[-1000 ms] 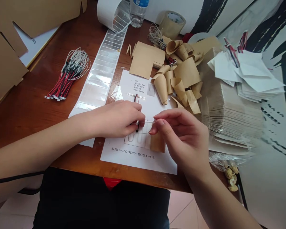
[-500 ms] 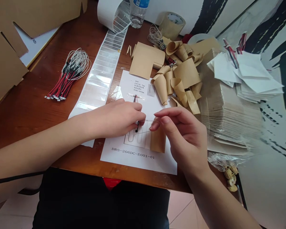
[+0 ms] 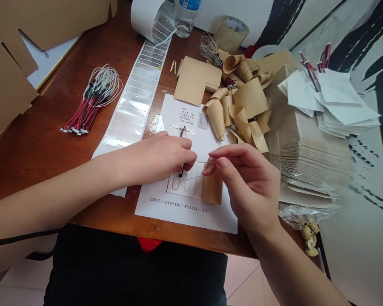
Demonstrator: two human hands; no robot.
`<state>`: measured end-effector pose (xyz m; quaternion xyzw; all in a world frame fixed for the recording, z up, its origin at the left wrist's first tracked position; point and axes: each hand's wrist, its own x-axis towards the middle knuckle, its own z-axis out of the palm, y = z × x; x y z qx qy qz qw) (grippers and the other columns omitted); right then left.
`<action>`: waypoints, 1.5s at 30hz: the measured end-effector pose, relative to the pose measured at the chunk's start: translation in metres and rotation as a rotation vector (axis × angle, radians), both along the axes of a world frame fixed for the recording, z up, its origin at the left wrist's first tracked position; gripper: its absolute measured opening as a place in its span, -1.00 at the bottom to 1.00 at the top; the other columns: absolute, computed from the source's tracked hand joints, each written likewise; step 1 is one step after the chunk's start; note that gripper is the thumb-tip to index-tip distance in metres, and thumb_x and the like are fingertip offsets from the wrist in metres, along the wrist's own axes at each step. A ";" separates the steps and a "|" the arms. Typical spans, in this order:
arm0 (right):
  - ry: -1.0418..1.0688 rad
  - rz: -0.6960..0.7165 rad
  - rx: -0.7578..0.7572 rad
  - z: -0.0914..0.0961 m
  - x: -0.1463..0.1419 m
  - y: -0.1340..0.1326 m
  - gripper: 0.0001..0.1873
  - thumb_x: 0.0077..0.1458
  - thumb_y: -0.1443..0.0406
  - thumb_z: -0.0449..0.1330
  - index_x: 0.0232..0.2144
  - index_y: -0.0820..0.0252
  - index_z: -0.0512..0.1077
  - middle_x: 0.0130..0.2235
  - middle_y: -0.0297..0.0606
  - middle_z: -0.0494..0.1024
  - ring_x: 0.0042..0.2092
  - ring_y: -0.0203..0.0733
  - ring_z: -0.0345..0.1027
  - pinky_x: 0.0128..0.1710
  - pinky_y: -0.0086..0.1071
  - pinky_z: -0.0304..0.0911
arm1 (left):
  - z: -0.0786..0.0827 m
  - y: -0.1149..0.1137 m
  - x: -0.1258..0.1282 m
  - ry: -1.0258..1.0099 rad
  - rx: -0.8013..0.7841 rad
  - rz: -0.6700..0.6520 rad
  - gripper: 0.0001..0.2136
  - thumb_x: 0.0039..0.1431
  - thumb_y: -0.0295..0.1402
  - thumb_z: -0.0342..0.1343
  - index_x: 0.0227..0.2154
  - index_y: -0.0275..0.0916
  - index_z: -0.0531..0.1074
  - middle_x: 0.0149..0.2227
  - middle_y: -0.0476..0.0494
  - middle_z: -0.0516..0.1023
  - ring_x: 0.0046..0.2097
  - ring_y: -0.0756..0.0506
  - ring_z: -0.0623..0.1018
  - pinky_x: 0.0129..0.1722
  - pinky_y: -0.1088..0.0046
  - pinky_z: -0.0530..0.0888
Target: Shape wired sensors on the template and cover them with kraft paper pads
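Observation:
My left hand [image 3: 158, 159] rests on the white template sheet [image 3: 185, 212], its fingers closed on the black end of a thin wire [image 3: 182, 170]. My right hand [image 3: 242, 178] is just to the right, its thumb and forefinger pinching the same thin wire [image 3: 199, 162] where it loops back. A wire outline is drawn on the sheet under the hands. A brown paper piece [image 3: 212, 191] lies on the sheet under my right fingers.
A bundle of red, black and white wires [image 3: 94, 97] lies at the left beside a strip of clear labels [image 3: 132, 102]. Curled brown paper backings [image 3: 242, 106], tape rolls [image 3: 231, 29], a bottle [image 3: 185, 15] and stacked bagged sheets [image 3: 309, 157] fill the right.
My right hand's pinch has shifted slightly right along the wire, and the wire's black end tilted a little. My left hand has barely moved.

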<state>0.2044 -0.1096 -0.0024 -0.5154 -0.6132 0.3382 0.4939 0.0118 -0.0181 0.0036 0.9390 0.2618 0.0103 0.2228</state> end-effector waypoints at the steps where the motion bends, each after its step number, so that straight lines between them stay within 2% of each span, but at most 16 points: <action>1: -0.011 -0.003 -0.001 0.000 0.000 0.000 -0.95 0.32 0.25 0.24 -0.22 0.02 0.52 -0.40 -0.37 0.58 -0.35 -0.21 0.52 -0.27 -0.26 0.47 | 0.000 0.000 0.000 0.001 0.004 0.003 -0.85 0.31 -0.48 0.09 -0.26 -0.18 0.57 -0.23 -0.10 0.52 -0.27 -0.09 0.44 -0.18 0.37 0.31; 4: -0.082 -0.060 -0.006 -0.001 0.000 0.001 -0.95 0.32 0.24 0.23 -0.23 0.02 0.51 -0.36 -0.34 0.59 -0.30 -0.17 0.53 -0.23 -0.23 0.47 | 0.001 0.002 0.001 -0.003 0.013 0.006 -0.86 0.33 -0.45 0.11 -0.26 -0.20 0.58 -0.22 -0.10 0.55 -0.27 -0.08 0.47 -0.13 0.33 0.35; 9: -0.221 -0.241 0.025 -0.008 0.003 0.006 -0.93 0.25 0.29 0.27 -0.19 0.04 0.50 -0.17 -0.26 0.61 -0.16 -0.15 0.51 -0.12 -0.19 0.42 | 0.005 0.002 0.003 0.000 0.067 -0.043 -0.88 0.36 -0.39 0.11 -0.21 -0.24 0.56 -0.21 -0.10 0.60 -0.26 -0.08 0.51 -0.02 0.27 0.37; 11: -0.298 -0.297 0.070 -0.010 0.005 0.007 -0.91 0.23 0.29 0.28 -0.18 0.06 0.48 -0.18 -0.26 0.59 -0.20 -0.17 0.47 -0.16 -0.20 0.39 | 0.005 0.003 0.003 -0.012 0.083 -0.044 -0.87 0.35 -0.39 0.12 -0.19 -0.24 0.56 -0.21 -0.11 0.61 -0.26 -0.09 0.53 -0.03 0.28 0.38; 13: -0.376 -0.329 0.170 -0.008 0.005 0.007 -0.94 0.22 0.28 0.28 -0.24 0.07 0.46 -0.28 -0.30 0.55 -0.31 -0.21 0.41 -0.27 -0.25 0.35 | 0.004 0.003 0.002 -0.037 0.092 -0.036 -0.87 0.33 -0.41 0.12 -0.19 -0.23 0.58 -0.24 -0.11 0.63 -0.26 -0.09 0.54 -0.06 0.30 0.39; 16: -0.515 -0.244 0.329 -0.002 0.001 0.002 -0.81 0.21 0.24 0.32 -0.41 0.08 0.41 -0.50 -0.43 0.44 -0.49 -0.31 0.28 -0.46 -0.37 0.21 | 0.001 0.004 0.002 -0.066 0.097 -0.014 -0.85 0.32 -0.41 0.12 -0.22 -0.22 0.60 -0.28 -0.11 0.64 -0.27 -0.10 0.56 -0.11 0.31 0.41; 19: -0.665 -0.085 0.326 0.000 -0.004 -0.002 -0.74 0.19 0.20 0.36 -0.47 0.11 0.41 -0.58 -0.44 0.42 -0.54 -0.34 0.27 -0.51 -0.40 0.17 | 0.000 0.004 0.001 -0.090 0.096 0.009 -0.86 0.31 -0.41 0.13 -0.25 -0.22 0.61 -0.30 -0.11 0.66 -0.30 -0.10 0.57 -0.12 0.32 0.43; 21: -0.720 -0.042 0.296 -0.002 -0.007 -0.004 -0.75 0.19 0.20 0.36 -0.46 0.13 0.44 -0.57 -0.42 0.45 -0.54 -0.33 0.30 -0.50 -0.41 0.19 | 0.000 0.004 0.001 -0.105 0.096 0.017 -0.87 0.28 -0.43 0.15 -0.27 -0.22 0.61 -0.32 -0.10 0.65 -0.31 -0.09 0.56 -0.11 0.33 0.44; 26: -0.755 -0.088 0.302 -0.008 -0.010 -0.006 -0.84 0.23 0.33 0.26 -0.42 0.15 0.46 -0.52 -0.40 0.50 -0.52 -0.34 0.31 -0.50 -0.42 0.17 | -0.002 0.005 0.000 -0.117 0.081 0.016 -0.87 0.29 -0.41 0.15 -0.24 -0.21 0.61 -0.31 -0.10 0.65 -0.29 -0.10 0.56 -0.12 0.32 0.46; 29: -0.764 -0.084 0.300 -0.008 -0.011 -0.008 -0.87 0.24 0.30 0.28 -0.38 0.18 0.49 -0.50 -0.39 0.53 -0.51 -0.33 0.33 -0.49 -0.42 0.18 | -0.002 0.004 0.000 -0.126 0.055 0.031 -0.89 0.27 -0.41 0.17 -0.26 -0.19 0.61 -0.31 -0.09 0.65 -0.28 -0.10 0.56 -0.15 0.34 0.46; 32: -0.773 -0.067 0.298 -0.008 -0.012 -0.009 -0.85 0.23 0.27 0.30 -0.39 0.19 0.50 -0.50 -0.38 0.53 -0.51 -0.32 0.33 -0.47 -0.41 0.19 | 0.000 0.004 0.000 -0.129 0.033 0.054 -0.90 0.24 -0.42 0.18 -0.28 -0.18 0.61 -0.33 -0.07 0.64 -0.29 -0.09 0.56 -0.19 0.37 0.45; 36: -0.800 -0.088 0.307 -0.009 -0.013 -0.009 -0.86 0.23 0.32 0.26 -0.41 0.17 0.48 -0.52 -0.39 0.52 -0.52 -0.32 0.31 -0.49 -0.40 0.17 | 0.000 0.005 0.000 -0.122 0.034 0.051 -0.90 0.25 -0.40 0.18 -0.26 -0.19 0.61 -0.33 -0.08 0.65 -0.29 -0.09 0.56 -0.22 0.38 0.44; 45: -0.800 -0.094 0.336 -0.010 -0.013 -0.006 -0.81 0.26 0.38 0.21 -0.44 0.18 0.45 -0.55 -0.39 0.45 -0.53 -0.32 0.26 -0.50 -0.39 0.13 | -0.002 0.007 -0.002 -0.157 0.071 0.062 -0.88 0.29 -0.44 0.15 -0.19 -0.23 0.57 -0.20 -0.10 0.65 -0.25 -0.06 0.58 -0.24 0.41 0.43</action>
